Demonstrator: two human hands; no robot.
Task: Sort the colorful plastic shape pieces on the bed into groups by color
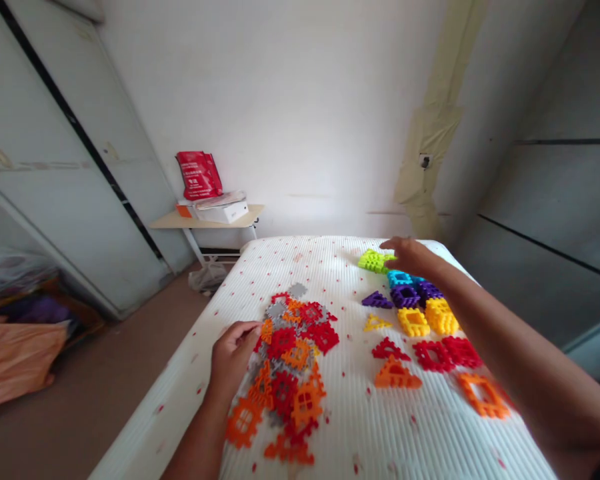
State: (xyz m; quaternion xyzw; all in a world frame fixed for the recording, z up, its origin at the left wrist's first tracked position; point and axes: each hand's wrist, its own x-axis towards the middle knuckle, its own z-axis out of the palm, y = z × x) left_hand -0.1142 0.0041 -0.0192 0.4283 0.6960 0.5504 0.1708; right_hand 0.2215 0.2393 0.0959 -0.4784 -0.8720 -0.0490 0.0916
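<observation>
My left hand point(233, 357) rests at the left edge of a loose pile of red, orange and grey plastic building tiles point(293, 363), fingers curled against an orange tile there. My right hand point(407, 257) reaches far across the white mattress point(330, 427) and closes on the lime-green tiles point(373, 260). Near my right forearm lie sorted groups: cyan tile point(399, 278), purple tiles point(405, 295), yellow tiles point(414, 322), red tiles point(433, 355), an orange triangle point(396, 377) and an orange square point(483, 395).
A small side table point(207, 219) beyond the mattress carries a red bag point(199, 175) and white boxes. Grey wardrobe doors stand at left, a grey wall panel at right. Bags and an orange cloth point(15, 353) lie on the brown floor at left.
</observation>
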